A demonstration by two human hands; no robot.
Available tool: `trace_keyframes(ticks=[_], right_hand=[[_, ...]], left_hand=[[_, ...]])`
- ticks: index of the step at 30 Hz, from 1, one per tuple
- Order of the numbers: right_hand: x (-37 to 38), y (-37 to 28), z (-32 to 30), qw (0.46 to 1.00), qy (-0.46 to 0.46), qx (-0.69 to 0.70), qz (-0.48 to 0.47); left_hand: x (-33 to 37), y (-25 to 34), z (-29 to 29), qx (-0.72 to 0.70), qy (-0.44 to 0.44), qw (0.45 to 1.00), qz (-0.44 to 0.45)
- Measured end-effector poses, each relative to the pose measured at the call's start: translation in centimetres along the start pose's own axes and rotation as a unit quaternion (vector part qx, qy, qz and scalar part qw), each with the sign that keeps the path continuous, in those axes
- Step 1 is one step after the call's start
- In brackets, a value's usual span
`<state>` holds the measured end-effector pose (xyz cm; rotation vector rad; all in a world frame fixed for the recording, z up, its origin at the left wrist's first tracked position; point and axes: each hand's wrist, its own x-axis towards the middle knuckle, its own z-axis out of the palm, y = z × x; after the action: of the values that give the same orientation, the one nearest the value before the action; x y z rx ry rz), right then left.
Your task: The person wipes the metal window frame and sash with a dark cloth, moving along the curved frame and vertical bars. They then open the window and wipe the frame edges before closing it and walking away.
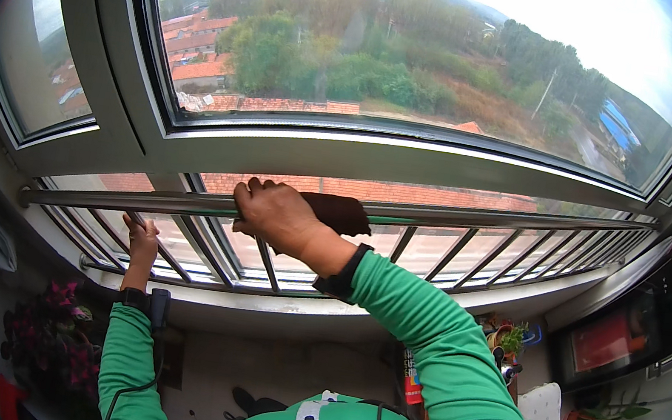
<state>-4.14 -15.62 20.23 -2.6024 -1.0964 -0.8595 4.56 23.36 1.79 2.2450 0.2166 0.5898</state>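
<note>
In the head view, holds a dark brown cloth (340,213) in the right hand (279,215), bunched by the palm and lying on the round metal top rail (123,200), with a loose end poking out just right of the grip. Looks like a firm grasp, wrapped over both cloth and rail. Below and left of that grip, reaches the left hand (143,244) up to the thin bars (454,257); cannot tell if closed around one or only touching.

Probably best to hug the rail with the cloth, press evenly and slide slowly along. May help to tuck in the loose end. Best not to lean hard toward the window frame (445,170) above the grip.

Bends the right elbow out to the side, with palm down and knuckles up. Holds the left arm lower and straighter, pointing up.
</note>
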Motion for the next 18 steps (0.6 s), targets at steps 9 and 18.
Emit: trace_keyframes(ticks=[9, 18], right_hand=[[0.3, -0.9, -0.4, 0.998, -0.005, 0.066, -0.02], [-14.7, 8.1, -13.5, 0.983, -0.088, -0.054, 0.149]], left_hand=[[0.0, -0.6, 1.6, 0.054, 0.016, 0.998, -0.014], [-0.6, 0.2, 1.8, 0.046, -0.007, 0.999, -0.017]])
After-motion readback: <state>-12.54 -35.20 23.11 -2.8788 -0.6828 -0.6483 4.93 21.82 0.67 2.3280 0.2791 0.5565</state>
